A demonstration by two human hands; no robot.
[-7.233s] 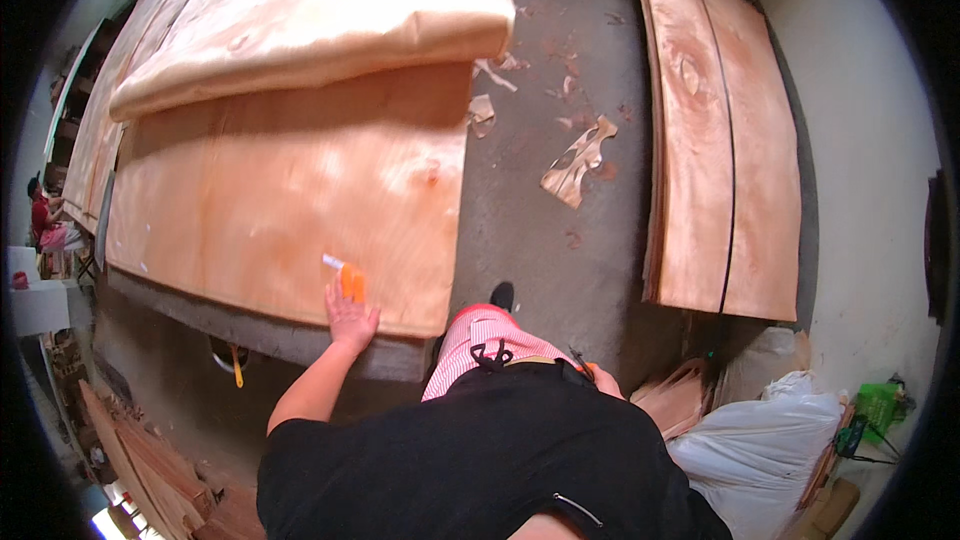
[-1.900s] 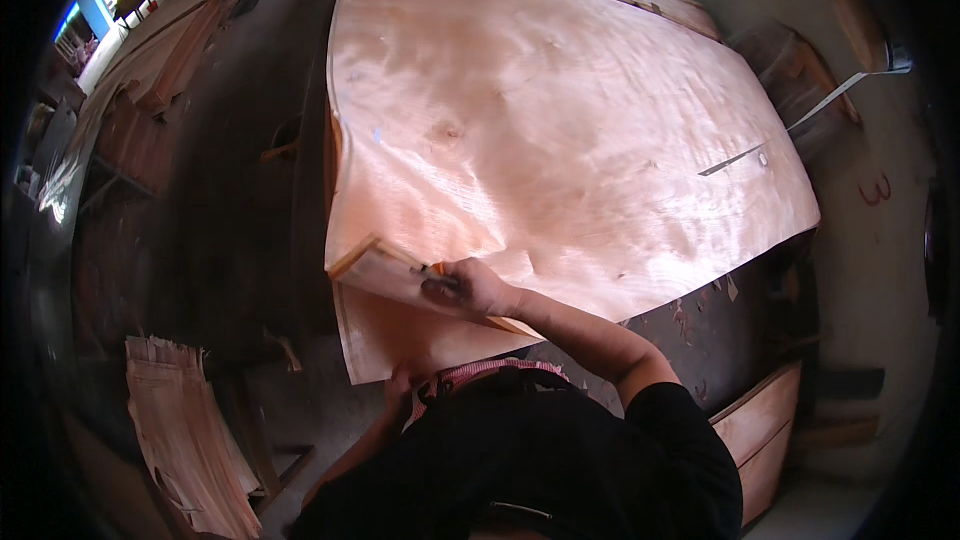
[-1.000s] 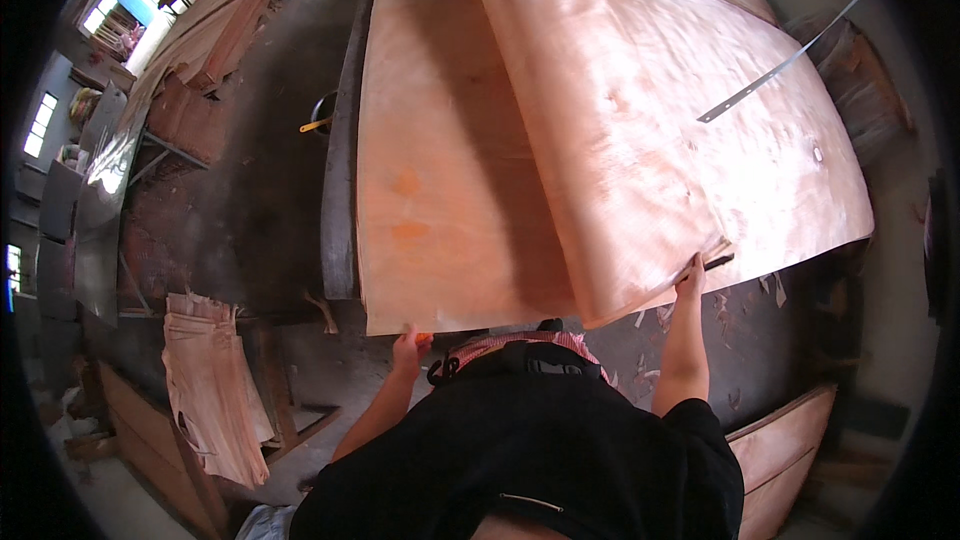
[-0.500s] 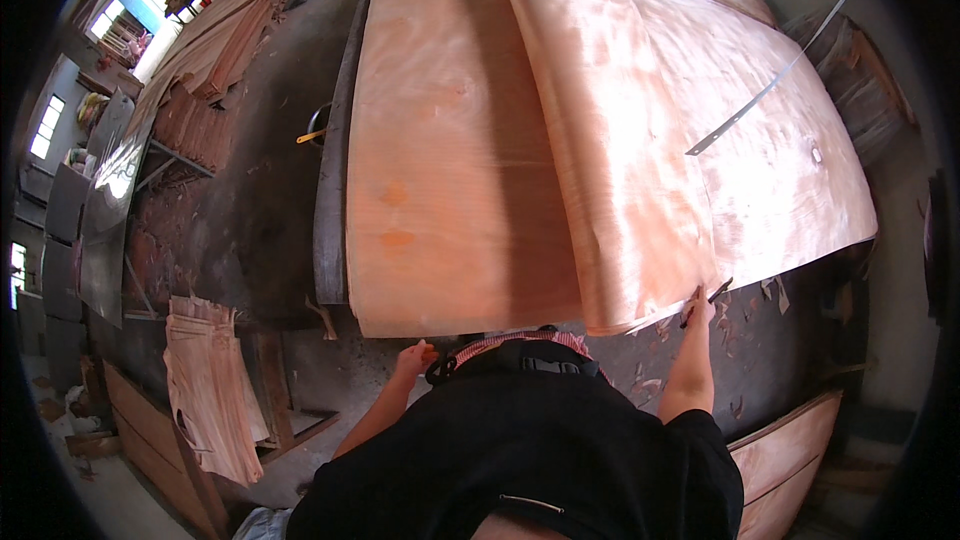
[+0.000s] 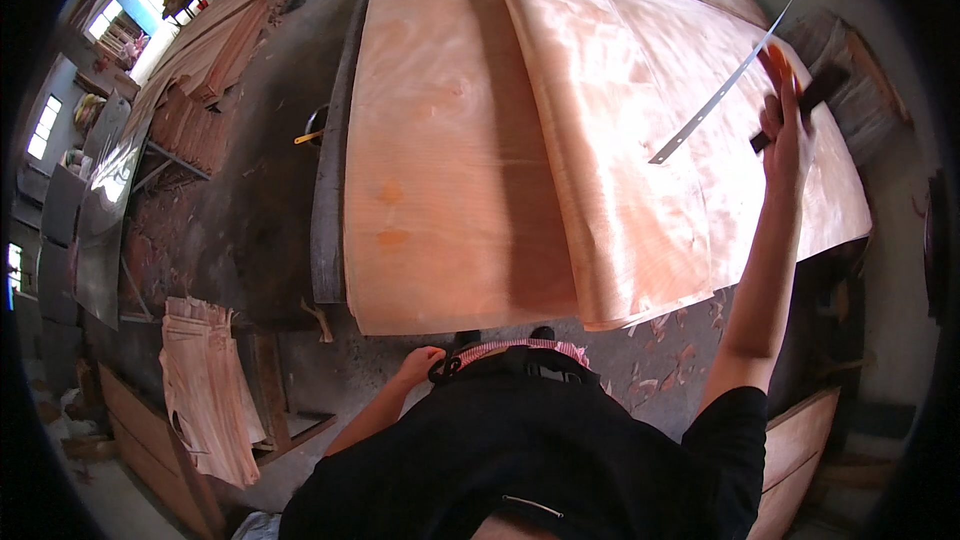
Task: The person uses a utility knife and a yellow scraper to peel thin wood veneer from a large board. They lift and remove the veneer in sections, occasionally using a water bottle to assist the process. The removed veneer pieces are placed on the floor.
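Over the right part of the wood veneer stack (image 5: 450, 160), my right hand (image 5: 787, 135) is raised with its fingers round a dark, bar-like tool (image 5: 826, 87). Motion smears the tool, so its exact kind is unclear. Beside that hand a long, thin metal strip (image 5: 712, 100) with holes slants across the sheets, its far end rising at the upper right. A top veneer sheet (image 5: 610, 180) is folded over, forming a rounded ridge down the stack. My left hand (image 5: 424, 362) hangs by my waist below the stack's near edge, fingers curled; what they hold, if anything, is hidden.
A dark bench surface (image 5: 255, 160) lies left of the stack, with a yellow-handled tool (image 5: 305, 139) on it. Torn veneer pieces (image 5: 208, 390) hang at the lower left. Scraps (image 5: 670, 365) litter the floor near my right side. More long veneer sheets (image 5: 225, 45) lie far left.
My right hand has swung up and away from the folded sheet's near corner, carrying the dark tool. The metal strip has shifted left. My left hand stays by my waist.
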